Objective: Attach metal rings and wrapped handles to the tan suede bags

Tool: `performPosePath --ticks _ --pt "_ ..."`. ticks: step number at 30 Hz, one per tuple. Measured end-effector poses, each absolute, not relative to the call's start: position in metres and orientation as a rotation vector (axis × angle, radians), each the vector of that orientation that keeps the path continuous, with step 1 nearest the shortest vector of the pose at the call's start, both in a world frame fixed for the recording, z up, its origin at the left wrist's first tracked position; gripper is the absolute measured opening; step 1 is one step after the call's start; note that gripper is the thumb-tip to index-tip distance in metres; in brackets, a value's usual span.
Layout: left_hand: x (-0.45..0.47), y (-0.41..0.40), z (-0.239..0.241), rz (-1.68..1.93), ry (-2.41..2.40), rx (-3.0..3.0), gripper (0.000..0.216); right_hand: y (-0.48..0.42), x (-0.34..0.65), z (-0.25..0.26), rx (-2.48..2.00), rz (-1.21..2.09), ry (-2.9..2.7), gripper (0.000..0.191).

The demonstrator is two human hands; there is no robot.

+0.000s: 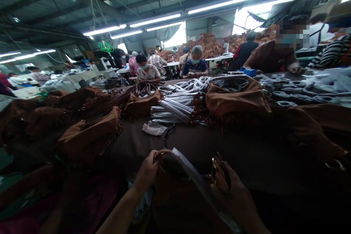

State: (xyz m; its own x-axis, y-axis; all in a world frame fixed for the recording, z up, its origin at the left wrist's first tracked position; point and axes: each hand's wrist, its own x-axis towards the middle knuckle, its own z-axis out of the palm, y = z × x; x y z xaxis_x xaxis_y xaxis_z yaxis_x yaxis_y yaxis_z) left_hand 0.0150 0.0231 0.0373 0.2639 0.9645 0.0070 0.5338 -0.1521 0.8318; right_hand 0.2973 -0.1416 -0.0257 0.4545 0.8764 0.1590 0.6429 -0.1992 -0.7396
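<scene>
My left hand (148, 172) is closed around one end of a brown bag strap (165, 151). A white wrapping (189, 168) covers the strap from near that end and runs down toward the lower right. On the other side, my right hand (233, 190) has its fingers curled around a gold-coloured metal fitting (213, 166), which looks like a clasp. Shadow hides whether that fitting joins the strap. Beneath both hands lies something dark brown, too dim to make out.
On the dark table (189, 139) lie a stack of wrapped straps (172, 111), a scrap of white wrapping (154, 128) and fringed brown bags (238, 97), another bag (90, 131) at the left. Co-workers sit beyond, one person (271, 56) at the right across the table.
</scene>
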Motion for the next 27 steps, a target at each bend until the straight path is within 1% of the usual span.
performPosePath --ticks 2,4,6,8,9,10,13,14,15,17,21,22,24,25,26,27 --pt "0.02 0.013 0.057 0.729 1.542 2.092 0.044 -0.146 0.301 -0.025 -1.921 0.431 -1.245 0.082" --pt "0.031 0.0 0.079 0.741 1.532 2.391 0.058 -0.151 0.306 -0.024 -1.91 0.501 -1.204 0.084" --pt "0.048 -0.011 0.096 0.702 1.283 2.631 0.075 -0.155 0.309 -0.021 -1.907 0.549 -1.159 0.084" --pt "0.067 -0.013 0.103 0.592 0.96 2.801 0.082 -0.156 0.31 -0.017 -1.897 0.58 -1.129 0.084" --pt "0.075 -0.009 0.104 0.523 0.831 2.859 0.078 -0.157 0.31 -0.016 -1.89 0.59 -1.119 0.084" --pt "0.081 -0.003 0.104 0.443 0.731 2.899 0.067 -0.157 0.309 -0.014 -1.881 0.603 -1.114 0.084" --pt "0.081 0.029 0.1 0.211 0.593 2.861 0.022 -0.159 0.309 -0.011 -1.856 0.641 -1.069 0.081" --pt "0.076 0.04 0.099 0.192 0.591 2.789 0.015 -0.159 0.31 -0.01 -1.841 0.656 -1.049 0.08" --pt "0.07 0.049 0.097 0.221 0.608 2.699 0.014 -0.159 0.31 -0.01 -1.824 0.668 -1.028 0.078" --pt "0.054 0.061 0.093 0.358 0.695 2.532 0.019 -0.159 0.313 -0.009 -1.795 0.685 -1.001 0.075" --pt "0.027 0.058 0.076 0.613 0.915 2.196 0.03 -0.162 0.318 -0.008 -1.788 0.692 -1.01 0.076" --pt "0.023 0.054 0.07 0.677 0.948 2.105 0.033 -0.166 0.317 -0.008 -1.786 0.656 -1.02 0.08" --pt "0.017 0.049 0.06 0.816 0.995 1.961 0.036 -0.179 0.31 -0.009 -1.779 0.458 -1.027 0.083" --pt "0.016 0.047 0.056 0.881 1.011 1.903 0.037 -0.186 0.301 -0.01 -1.762 0.322 -1.035 0.079" --pt "0.015 0.045 0.052 0.933 1.021 1.848 0.037 -0.192 0.29 -0.01 -1.724 0.187 -1.054 0.066" --pt "0.016 0.045 0.049 0.977 1.025 1.793 0.038 -0.196 0.276 -0.009 -1.645 0.117 -1.106 0.042"
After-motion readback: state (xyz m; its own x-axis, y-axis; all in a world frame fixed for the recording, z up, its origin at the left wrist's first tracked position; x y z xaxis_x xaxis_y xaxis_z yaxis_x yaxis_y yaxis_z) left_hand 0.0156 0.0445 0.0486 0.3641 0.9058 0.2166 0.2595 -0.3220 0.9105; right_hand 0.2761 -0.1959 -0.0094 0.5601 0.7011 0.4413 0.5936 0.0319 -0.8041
